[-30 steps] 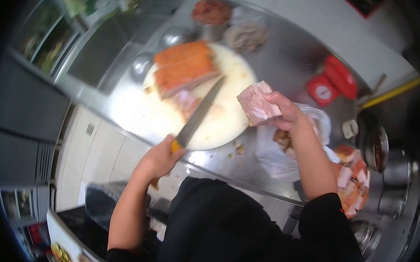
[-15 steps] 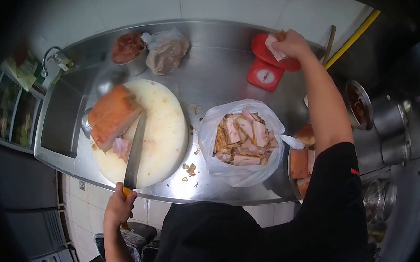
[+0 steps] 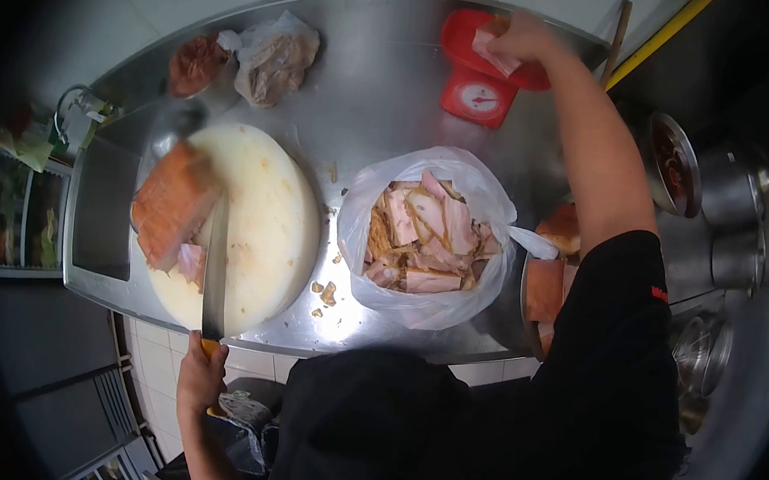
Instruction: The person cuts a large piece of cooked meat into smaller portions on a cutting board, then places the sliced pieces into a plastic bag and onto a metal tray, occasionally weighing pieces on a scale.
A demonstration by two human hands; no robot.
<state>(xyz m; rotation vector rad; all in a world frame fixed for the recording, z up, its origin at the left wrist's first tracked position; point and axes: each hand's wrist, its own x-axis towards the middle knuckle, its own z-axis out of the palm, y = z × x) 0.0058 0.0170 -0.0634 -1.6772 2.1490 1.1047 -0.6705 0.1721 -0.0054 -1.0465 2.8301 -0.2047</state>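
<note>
My left hand is wrapped round the yellow handle of a long knife, its blade lying over the round white cutting board. Beside the blade sits a big block of brown-skinned roast meat, with a small pinkish cut piece at its front end. Far off to the right, my right hand grips a pale slice of meat at the red pan of a kitchen scale. Between the two hands, an open plastic bag holds many cut meat pieces.
A metal pot of reddish meat and a tied plastic bag stand at the back left. More meat blocks lie by my right arm. A sink is at the left, pots at the right. Scraps dot the counter.
The view has shifted, so the counter sits further left and higher. My right hand has brought the meat slice lower into the scale pan. My left hand still grips the knife on the board.
</note>
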